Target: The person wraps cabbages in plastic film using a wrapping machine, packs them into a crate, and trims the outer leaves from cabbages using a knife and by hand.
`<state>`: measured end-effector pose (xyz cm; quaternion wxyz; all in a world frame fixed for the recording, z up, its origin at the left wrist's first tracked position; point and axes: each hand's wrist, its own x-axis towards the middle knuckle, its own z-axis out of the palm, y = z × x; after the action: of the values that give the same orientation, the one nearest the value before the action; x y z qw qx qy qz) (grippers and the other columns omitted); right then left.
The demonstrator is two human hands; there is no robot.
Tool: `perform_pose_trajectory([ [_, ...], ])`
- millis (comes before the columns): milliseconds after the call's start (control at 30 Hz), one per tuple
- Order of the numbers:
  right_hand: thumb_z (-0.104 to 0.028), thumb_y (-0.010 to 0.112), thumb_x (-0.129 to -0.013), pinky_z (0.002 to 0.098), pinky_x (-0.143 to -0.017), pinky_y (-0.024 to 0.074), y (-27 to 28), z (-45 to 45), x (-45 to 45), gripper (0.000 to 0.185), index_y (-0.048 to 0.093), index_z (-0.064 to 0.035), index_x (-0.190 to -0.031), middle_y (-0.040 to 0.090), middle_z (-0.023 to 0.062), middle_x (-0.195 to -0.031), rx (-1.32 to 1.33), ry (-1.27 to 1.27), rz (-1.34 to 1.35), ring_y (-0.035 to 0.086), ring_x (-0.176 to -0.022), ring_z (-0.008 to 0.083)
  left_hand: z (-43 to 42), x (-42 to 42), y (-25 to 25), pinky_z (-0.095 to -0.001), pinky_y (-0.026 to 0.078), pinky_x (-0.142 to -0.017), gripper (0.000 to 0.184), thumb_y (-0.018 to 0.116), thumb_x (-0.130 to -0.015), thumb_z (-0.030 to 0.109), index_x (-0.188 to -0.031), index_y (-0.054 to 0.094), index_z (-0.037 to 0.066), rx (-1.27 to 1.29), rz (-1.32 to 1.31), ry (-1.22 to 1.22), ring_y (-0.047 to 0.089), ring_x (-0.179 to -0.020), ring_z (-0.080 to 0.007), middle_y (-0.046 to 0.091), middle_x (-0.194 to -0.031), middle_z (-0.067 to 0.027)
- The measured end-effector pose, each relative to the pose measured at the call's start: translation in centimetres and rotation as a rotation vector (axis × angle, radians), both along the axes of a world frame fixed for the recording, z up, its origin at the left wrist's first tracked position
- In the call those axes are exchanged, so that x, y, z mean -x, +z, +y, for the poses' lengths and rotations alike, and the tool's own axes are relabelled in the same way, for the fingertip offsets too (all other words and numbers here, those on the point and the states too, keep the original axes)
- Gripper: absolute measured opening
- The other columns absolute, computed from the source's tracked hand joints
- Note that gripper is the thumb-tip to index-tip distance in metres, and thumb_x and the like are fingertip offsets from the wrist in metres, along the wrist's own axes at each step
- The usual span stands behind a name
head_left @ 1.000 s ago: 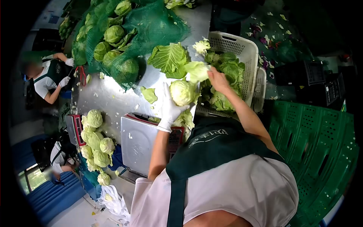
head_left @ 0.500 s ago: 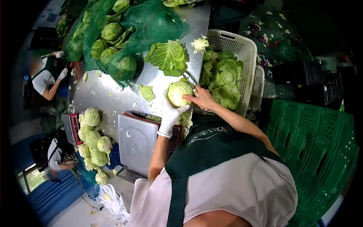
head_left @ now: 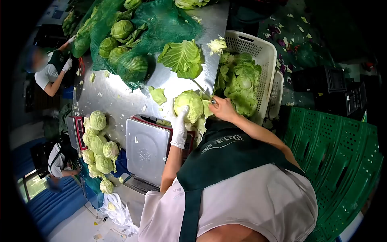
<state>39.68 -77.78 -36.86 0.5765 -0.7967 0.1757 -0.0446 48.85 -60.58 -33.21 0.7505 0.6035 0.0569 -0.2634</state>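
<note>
My left hand (head_left: 179,128), in a white glove, is wrapped round a pale green cabbage (head_left: 190,104) above the steel table (head_left: 133,105). My bare right hand (head_left: 224,109) is closed on the handle of a knife (head_left: 201,88), just right of the cabbage. Its thin blade points up and left, away from me. A piece of leaf (head_left: 207,109) shows between the cabbage and my right fingers; whether it is still attached I cannot tell. A large loose leaf (head_left: 182,57) and a smaller one (head_left: 157,95) lie beyond the cabbage.
A white crate (head_left: 269,60) of green leaves stands at the table's right edge. A scale (head_left: 147,150) sits by my left forearm. Trimmed cabbages (head_left: 97,143) are piled farther left, and a green net (head_left: 161,30) holds more cabbages. Green crates (head_left: 334,161) stand right; two co-workers are left.
My right hand has drawn slightly away from the cabbage, its thumb off the surface. The cabbage has turned in my left hand, and a leaf piece now shows beside it.
</note>
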Motion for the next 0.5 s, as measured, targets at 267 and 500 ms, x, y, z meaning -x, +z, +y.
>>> perform_pose_trajectory([
  [267,-0.016,0.065,-0.076,0.0366,-0.052,0.0491,0.9,-7.4,0.0,0.034,0.056,-0.0014,-0.105,0.059,0.0144,-0.060,0.314,-0.468,0.070,0.062,-0.055,0.0266,-0.4,-1.0,2.7,-0.0351,0.039,-0.100,0.101,0.078,-0.058,0.002,-0.142,0.021,0.001,-0.059,-0.408,-0.302,0.043,-0.120,-0.0245,0.036,-0.136,-0.0174],
  [500,-0.028,0.072,-0.070,0.0381,-0.060,0.0524,4.3,-0.2,-0.4,0.056,0.053,-0.0008,-0.115,0.063,0.0187,-0.070,0.226,0.034,-0.315,0.064,-0.063,0.0314,-1.9,-1.4,0.2,-0.0347,0.036,-0.102,0.109,0.083,-0.052,0.010,-0.141,0.020,-0.002,-0.287,-0.583,-0.491,0.041,-0.121,-0.0264,0.034,-0.136,-0.0188],
])
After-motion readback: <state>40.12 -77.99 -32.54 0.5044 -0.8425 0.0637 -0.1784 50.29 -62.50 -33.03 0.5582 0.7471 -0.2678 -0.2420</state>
